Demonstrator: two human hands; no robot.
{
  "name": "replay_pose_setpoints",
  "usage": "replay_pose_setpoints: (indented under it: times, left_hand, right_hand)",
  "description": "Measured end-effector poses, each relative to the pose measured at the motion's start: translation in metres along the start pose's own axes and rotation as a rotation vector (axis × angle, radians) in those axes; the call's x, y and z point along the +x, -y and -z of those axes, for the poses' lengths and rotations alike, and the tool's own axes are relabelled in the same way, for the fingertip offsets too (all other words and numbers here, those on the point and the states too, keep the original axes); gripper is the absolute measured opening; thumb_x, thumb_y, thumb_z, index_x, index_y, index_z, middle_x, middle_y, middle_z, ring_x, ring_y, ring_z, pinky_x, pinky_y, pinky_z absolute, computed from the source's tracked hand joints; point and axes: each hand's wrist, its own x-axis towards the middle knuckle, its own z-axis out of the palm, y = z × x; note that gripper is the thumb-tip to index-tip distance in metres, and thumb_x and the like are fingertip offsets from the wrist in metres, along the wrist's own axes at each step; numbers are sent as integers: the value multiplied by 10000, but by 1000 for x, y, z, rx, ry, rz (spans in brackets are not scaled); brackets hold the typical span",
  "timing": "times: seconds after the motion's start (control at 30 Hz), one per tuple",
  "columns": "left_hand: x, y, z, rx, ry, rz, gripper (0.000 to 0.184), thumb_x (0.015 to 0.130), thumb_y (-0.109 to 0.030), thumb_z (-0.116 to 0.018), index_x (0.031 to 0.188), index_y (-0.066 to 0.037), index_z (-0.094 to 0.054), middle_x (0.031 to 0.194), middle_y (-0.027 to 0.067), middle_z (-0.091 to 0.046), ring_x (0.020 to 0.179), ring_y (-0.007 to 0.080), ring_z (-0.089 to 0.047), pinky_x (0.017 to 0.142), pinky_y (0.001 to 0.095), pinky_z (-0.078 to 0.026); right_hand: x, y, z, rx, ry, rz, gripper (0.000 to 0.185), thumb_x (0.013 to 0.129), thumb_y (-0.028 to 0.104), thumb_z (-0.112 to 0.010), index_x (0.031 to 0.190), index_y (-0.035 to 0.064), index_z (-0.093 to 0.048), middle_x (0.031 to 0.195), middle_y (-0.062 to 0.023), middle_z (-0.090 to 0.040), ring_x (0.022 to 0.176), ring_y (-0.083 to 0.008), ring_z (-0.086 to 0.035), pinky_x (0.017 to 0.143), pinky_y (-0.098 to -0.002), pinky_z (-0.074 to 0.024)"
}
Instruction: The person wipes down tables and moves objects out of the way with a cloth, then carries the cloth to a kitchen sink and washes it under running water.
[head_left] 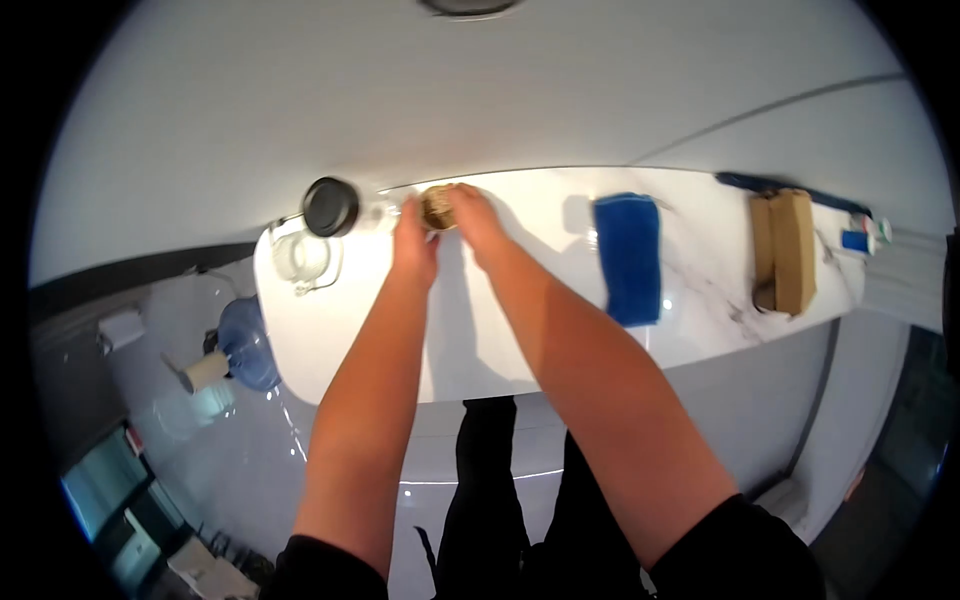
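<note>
At the back of the white marbled table (700, 240), both my hands are around a small round container (438, 207) with brownish, grainy-looking contents. My left hand (411, 238) is against its left side, and my right hand (474, 218) curves over its right side. The fingers partly hide its rim, and what it holds is too small to name. Just left of my left hand is a clear, blurred glass or plastic thing (377, 213). Beside that stands a jar with a black lid (330, 207).
A clear glass vessel (300, 258) is at the table's left end. Right of my hands lies a folded blue cloth (630, 260). Farther right are an open cardboard box (794, 252) and small blue-and-white items (857, 241). A blue water jug (248, 345) stands beyond the left edge.
</note>
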Motion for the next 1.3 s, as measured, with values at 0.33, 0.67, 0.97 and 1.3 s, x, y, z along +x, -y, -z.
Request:
replay_pose_setpoints:
  times: [0.33,0.67,0.97,1.3]
  left_hand:
    - [-98,72,-110,173,122,107,647,899,-419,-444,1369,5,-310,1405,165,-338,1294,286,-330,1068,442,-242]
    - [-138,156,-352,460,515,88,711,901,-447,-451,1396,23,-249,1440,170,-301,1343,275,-277,1089,409,-219]
    - [-115,231,-523,861,516,-178,513,862,-389,-523,1188,5,-487,1155,126,-530,1065,221,-473,924,351,-349]
    - [-67,256,-560,1204,560,-249,478,805,-365,-615,1079,24,-564,1002,118,-613,907,199,-551,799,314,-425]
  right_hand:
    - [-58,22,157,-50,-425,45,577,910,406,-453,1290,-28,-441,1298,-179,-490,1236,-277,-428,1016,-333,-315]
    - [-156,29,432,15,-956,139,486,895,372,-463,1219,13,-516,1129,-255,-577,1054,-379,-549,922,-408,-417]
    - [-224,0,594,-60,-1404,-85,536,826,301,-555,1231,-31,-438,1222,-244,-478,1108,-383,-481,953,-423,-380]
    - [-187,-15,610,789,-896,-113,811,845,432,-546,1406,-30,-187,1403,-225,-319,1282,-323,-343,1028,-365,-303]
